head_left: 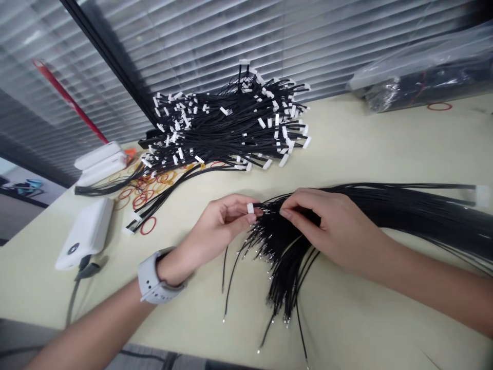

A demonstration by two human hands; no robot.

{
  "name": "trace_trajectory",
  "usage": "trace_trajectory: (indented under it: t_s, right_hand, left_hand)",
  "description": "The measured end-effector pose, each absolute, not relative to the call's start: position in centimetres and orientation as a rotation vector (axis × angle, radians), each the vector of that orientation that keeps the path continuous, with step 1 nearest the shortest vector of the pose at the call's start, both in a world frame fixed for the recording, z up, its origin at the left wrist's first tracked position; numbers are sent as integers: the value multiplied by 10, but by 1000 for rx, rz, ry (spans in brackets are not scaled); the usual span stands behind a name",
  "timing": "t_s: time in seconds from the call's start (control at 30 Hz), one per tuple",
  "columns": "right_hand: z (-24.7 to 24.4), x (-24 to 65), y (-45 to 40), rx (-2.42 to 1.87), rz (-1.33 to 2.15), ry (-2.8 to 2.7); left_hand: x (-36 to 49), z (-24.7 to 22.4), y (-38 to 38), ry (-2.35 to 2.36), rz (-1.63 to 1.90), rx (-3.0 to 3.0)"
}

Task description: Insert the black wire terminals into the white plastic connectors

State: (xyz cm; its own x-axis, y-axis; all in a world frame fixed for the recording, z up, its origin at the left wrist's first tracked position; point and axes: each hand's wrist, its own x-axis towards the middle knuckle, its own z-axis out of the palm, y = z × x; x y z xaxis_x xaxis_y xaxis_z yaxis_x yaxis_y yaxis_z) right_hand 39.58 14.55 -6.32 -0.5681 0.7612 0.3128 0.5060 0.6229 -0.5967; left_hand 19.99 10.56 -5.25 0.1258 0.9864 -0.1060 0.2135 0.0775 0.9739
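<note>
My left hand (225,221), with a grey watch band on its wrist, pinches a small white connector (250,208) between thumb and fingers. Just to its right, my right hand (327,218) has thumb and forefinger closed together over the black wires; which strand they grip, if any, is hidden. Beneath both hands lies a thick bundle of black wires (408,208), running off to the right. Its loose ends fan out toward the front and carry small shiny metal terminals (285,321). At the far right, a white connector (482,196) joins some wires along the top of the bundle.
A large heap of black cables with white connectors (231,128) lies at the back. Red and yellow rubber bands (144,198) are scattered left of it. A white power bank (87,234) with a plugged-in cable, white boxes (100,162) and a plastic-wrapped bundle (427,85) also occupy the table.
</note>
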Motion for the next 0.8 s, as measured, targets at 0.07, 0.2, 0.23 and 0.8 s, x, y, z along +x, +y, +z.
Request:
trace_trajectory:
  t_s: [0.07, 0.2, 0.23, 0.8]
  right_hand:
    - [-63, 396, 146, -979, 651, -2267]
    - [-63, 395, 145, -945, 704, -2234]
    - [-63, 395, 144, -935, 711, -2232]
    - [-64, 390, 134, -880, 769, -2100]
  left_hand:
    - [201, -52, 105, 1266, 944, 1415]
    - [204, -52, 101, 1323, 874, 1586]
    - [205, -52, 100, 1351, 850, 1608]
    - [222, -54, 96, 1354, 1157, 1510]
